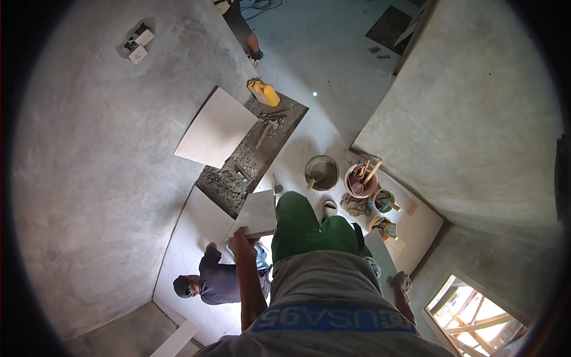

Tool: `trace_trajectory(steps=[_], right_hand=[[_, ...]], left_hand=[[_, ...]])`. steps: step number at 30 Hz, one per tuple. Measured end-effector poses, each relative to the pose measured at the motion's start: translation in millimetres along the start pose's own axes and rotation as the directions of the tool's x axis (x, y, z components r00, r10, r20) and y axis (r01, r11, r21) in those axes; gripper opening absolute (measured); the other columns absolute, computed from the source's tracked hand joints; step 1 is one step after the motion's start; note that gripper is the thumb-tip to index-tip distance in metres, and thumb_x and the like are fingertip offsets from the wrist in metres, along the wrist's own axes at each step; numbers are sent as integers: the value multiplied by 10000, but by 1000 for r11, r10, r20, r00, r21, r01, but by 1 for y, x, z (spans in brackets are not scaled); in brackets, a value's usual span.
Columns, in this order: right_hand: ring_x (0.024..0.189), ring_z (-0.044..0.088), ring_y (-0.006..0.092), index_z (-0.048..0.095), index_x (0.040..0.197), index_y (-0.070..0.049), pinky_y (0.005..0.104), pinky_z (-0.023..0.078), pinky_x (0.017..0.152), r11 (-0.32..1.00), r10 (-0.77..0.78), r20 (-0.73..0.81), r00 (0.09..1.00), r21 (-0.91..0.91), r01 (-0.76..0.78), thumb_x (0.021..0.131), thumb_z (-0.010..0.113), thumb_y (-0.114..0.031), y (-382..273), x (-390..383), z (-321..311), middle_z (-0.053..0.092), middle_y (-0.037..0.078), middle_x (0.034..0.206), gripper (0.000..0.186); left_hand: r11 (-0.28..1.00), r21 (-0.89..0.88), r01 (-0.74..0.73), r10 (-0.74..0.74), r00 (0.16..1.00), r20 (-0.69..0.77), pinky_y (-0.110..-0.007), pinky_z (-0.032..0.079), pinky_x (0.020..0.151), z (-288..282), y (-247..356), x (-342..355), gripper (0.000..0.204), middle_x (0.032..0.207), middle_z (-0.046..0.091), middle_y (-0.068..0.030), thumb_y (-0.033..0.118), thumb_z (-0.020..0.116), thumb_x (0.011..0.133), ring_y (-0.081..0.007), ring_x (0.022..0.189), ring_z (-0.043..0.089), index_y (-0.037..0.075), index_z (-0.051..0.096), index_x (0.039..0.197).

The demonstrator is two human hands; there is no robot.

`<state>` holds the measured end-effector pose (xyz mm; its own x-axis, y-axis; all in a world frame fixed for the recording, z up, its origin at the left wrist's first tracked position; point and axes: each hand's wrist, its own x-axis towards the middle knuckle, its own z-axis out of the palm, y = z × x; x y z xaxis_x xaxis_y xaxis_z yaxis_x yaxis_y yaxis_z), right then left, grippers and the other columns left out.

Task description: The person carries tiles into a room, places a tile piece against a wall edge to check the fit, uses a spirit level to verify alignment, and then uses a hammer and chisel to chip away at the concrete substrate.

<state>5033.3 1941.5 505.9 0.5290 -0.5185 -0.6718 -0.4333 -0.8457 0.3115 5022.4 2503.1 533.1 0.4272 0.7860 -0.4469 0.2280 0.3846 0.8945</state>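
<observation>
My left hand (239, 243) is closed on the near edge of a pale square tile (257, 213), which sits tilted beside my green-trousered left leg. On the other side, my right hand (400, 284) is closed at the outer edge of a grey-green tile (379, 253), partly hidden by my body. Just left of my left forearm a co-worker in a dark shirt and cap (223, 281) crouches on the tiled floor. Ahead of my left hand lies a strip of rough wet mortar (223, 189).
A large tile (217, 128) leans over the mortar bed by the left wall. Beyond are a hammer (263, 135) and yellow jug (265, 93). Mortar bucket (322, 172), tool bucket (361, 180) and smaller pails (383, 200) stand ahead right. Another person's leg (247, 35) shows at the top.
</observation>
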Motion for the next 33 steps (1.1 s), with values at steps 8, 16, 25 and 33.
trace_trajectory(steps=[8,16,25,33], right_hand=[[837,714,325,726,867,-40,429,552,730,999,-38,-303,952,-1,40,790,756,-318,-94,29,-75,724,166,861,290],[834,730,234,755,778,-88,380,573,729,963,269,-149,951,56,-264,724,810,-317,-232,-2,-188,739,121,829,241],[916,724,264,753,854,-72,358,567,804,962,261,-154,953,-38,-269,747,771,-303,-327,-21,-266,742,128,900,255],[816,710,278,727,826,-77,393,557,752,990,125,-183,975,82,-111,762,720,-292,-412,15,-324,700,123,864,224]], left_hand=[[985,153,-74,58,993,103,-495,603,762,106,45,150,462,1125,599,-192,136,676,757,-350,1011,634,-62,573,1162],[944,23,330,-331,941,72,-467,640,658,239,139,295,493,1103,620,-197,80,630,752,-349,878,689,-75,547,1212],[977,113,183,-214,882,420,-432,658,685,333,221,416,499,1065,614,-208,70,642,747,-337,839,699,-120,506,1188],[928,203,313,-367,862,349,-457,594,836,471,280,473,498,1131,601,-182,102,654,732,-346,1015,637,-66,558,1191]])
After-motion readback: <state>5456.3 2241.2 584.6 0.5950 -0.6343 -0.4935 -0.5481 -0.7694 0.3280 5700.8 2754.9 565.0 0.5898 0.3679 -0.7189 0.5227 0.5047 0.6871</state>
